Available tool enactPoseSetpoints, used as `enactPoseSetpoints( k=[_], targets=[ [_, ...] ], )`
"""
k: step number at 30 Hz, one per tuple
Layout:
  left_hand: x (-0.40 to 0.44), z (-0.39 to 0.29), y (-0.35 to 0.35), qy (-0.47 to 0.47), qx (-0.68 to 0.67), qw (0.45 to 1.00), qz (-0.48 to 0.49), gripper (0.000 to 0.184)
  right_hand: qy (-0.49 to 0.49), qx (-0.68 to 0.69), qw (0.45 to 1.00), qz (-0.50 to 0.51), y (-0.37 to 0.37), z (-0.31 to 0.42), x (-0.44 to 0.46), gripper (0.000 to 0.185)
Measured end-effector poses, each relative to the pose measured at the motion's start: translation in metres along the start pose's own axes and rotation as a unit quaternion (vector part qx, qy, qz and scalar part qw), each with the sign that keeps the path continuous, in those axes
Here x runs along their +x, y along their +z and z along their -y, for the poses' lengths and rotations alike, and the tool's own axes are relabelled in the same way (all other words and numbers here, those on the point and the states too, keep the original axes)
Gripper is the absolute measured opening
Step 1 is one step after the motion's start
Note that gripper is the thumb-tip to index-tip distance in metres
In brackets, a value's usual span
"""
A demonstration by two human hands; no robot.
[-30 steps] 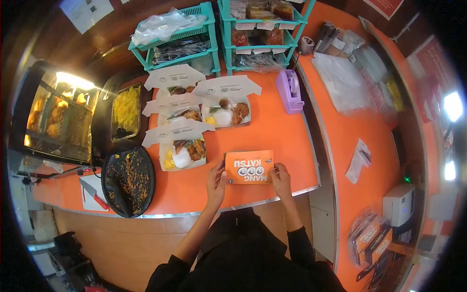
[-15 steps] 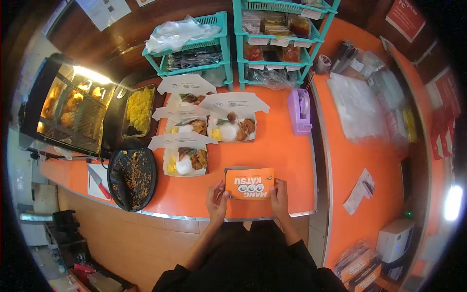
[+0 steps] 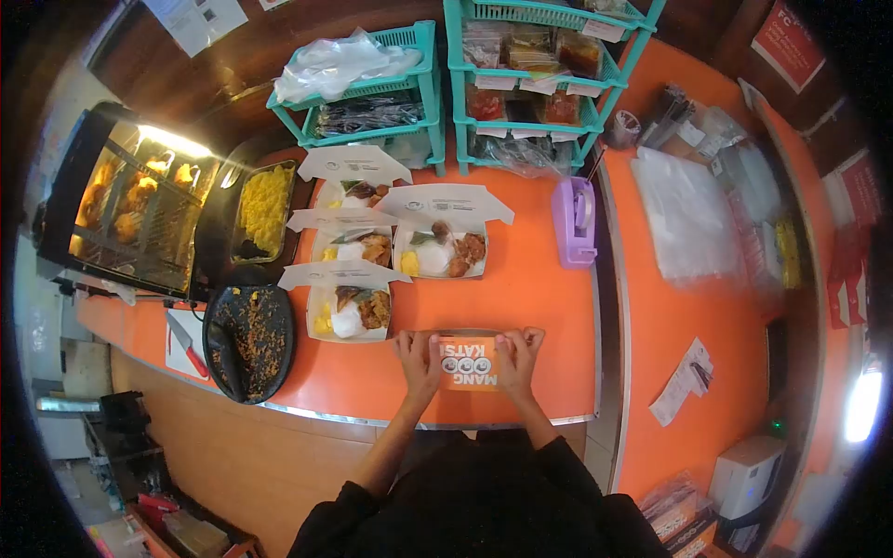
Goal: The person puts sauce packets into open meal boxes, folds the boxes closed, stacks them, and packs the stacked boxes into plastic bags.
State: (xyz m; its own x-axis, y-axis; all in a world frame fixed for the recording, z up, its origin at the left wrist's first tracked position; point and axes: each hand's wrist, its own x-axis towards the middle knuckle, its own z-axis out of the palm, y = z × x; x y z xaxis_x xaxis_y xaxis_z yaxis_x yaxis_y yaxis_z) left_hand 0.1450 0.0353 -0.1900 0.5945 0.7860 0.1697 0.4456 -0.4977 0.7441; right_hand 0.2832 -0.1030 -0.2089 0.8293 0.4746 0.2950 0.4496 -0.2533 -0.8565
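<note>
On our orange surface point(image 3: 465, 223): one printed box point(image 3: 469, 364), our left hand point(image 3: 419, 365) and right hand point(image 3: 517, 359) gripping its opposite sides.

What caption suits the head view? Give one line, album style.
Left hand and right hand hold an orange box near four open meal boxes on an orange counter.

The stacked orange-and-black printed boxes point(image 3: 684, 525) are cut off by the bottom edge; the small dark objects on the crumpled white paper slip point(image 3: 682, 381), perhaps clips, are too small to tell.
</note>
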Motion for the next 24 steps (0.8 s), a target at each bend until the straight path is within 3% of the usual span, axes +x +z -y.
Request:
enactPoseSetpoints(
  k=[3,4,5,6,7,9,10,11,15,17,18,20,21,23,24],
  targets=[
    [0.005,0.004,0.004,0.013,0.048,0.997,-0.054,0.019,-0.052,-0.066,0.996,-0.019,0.001,0.001,0.006,0.017],
    [0.011,0.005,0.004,0.030,-0.021,0.998,-0.047,0.018,0.051,0.091,0.994,0.014,0.001,0.014,0.010,0.019],
    [0.018,0.006,0.004,0.046,-0.090,0.994,-0.040,0.017,0.150,0.245,0.957,0.046,-0.001,0.022,0.015,0.020],
    [0.025,0.007,0.005,0.048,-0.093,0.994,-0.039,0.017,0.149,0.243,0.957,0.044,-0.002,0.014,0.015,0.020],
    [0.032,0.008,0.004,-0.030,-0.181,0.981,0.058,0.017,0.149,0.217,0.963,0.062,-0.002,0.002,0.013,0.022],
    [0.037,0.000,0.016,-0.104,-0.266,0.946,0.157,0.018,0.148,0.189,0.968,0.076,-0.010,-0.019,0.018,0.024],
    [0.037,-0.016,0.030,-0.022,-0.055,0.992,0.109,0.022,0.116,0.091,0.987,0.064,-0.021,-0.029,0.032,0.023],
    [0.038,-0.033,0.045,0.062,0.158,0.984,0.054,0.026,0.082,-0.008,0.995,0.050,-0.032,-0.040,0.048,0.023],
    [0.002,-0.093,0.068,0.119,0.176,0.975,0.060,0.026,0.015,-0.136,0.975,-0.177,-0.088,-0.022,0.164,0.021],
    [-0.006,-0.086,0.071,0.193,0.120,0.949,0.218,0.029,0.058,-0.143,0.983,-0.098,-0.091,-0.053,0.202,0.023],
    [-0.006,-0.084,0.069,0.191,0.120,0.950,0.216,0.029,0.056,-0.142,0.984,-0.095,-0.087,-0.072,0.213,0.023],
    [-0.003,-0.079,0.064,0.258,0.084,0.915,0.299,0.030,0.153,-0.185,0.970,0.028,-0.077,-0.104,0.231,0.021],
    [-0.005,-0.077,0.062,0.254,0.086,0.917,0.296,0.030,0.150,-0.183,0.971,0.032,-0.080,-0.112,0.233,0.021],
    [-0.012,-0.073,0.060,0.153,-0.072,0.944,0.284,0.049,0.075,-0.141,0.985,0.062,-0.087,-0.125,0.227,0.017],
    [-0.019,-0.081,0.053,0.150,-0.071,0.945,0.282,0.049,0.074,-0.139,0.985,0.065,-0.088,-0.121,0.210,0.017]
  ],
)
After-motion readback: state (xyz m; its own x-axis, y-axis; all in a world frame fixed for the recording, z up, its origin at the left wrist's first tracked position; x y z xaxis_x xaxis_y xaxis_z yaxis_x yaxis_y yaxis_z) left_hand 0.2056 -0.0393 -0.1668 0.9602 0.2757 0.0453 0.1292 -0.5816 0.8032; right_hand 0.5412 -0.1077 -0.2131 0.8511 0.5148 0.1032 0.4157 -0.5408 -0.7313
